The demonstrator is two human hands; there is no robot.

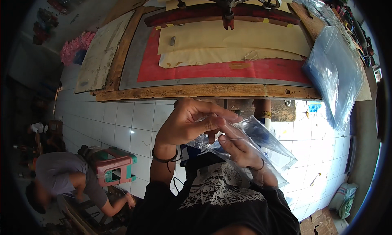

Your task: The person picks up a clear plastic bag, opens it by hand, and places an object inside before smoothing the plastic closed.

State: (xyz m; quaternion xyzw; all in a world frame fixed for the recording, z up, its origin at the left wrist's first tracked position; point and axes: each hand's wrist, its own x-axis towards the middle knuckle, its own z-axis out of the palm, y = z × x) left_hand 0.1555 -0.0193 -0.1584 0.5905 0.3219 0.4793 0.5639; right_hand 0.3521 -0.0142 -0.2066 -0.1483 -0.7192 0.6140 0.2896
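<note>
A clear plastic pouch (269, 141) is in front of my chest, creased and glossy, just off the near edge of the worktable. My left hand (190, 122) pinches its upper left part between thumb and fingers. Lower and to the right, my right hand (241, 151) has the pouch bunched around its fingers and wrist. Whether some of those fingers are inside the plastic or behind it I cannot tell. The pouch's pointed corners stick out to the right of my right wrist.
Ahead stands a wooden worktable (204, 91) with a red mat (196, 70), tan sheets (232, 37) and a metal press with a red bar (188, 16). Clear plastic sheets (335, 71) overhang its right corner. At left, a person (69, 178) bends near stacked stools (116, 165).
</note>
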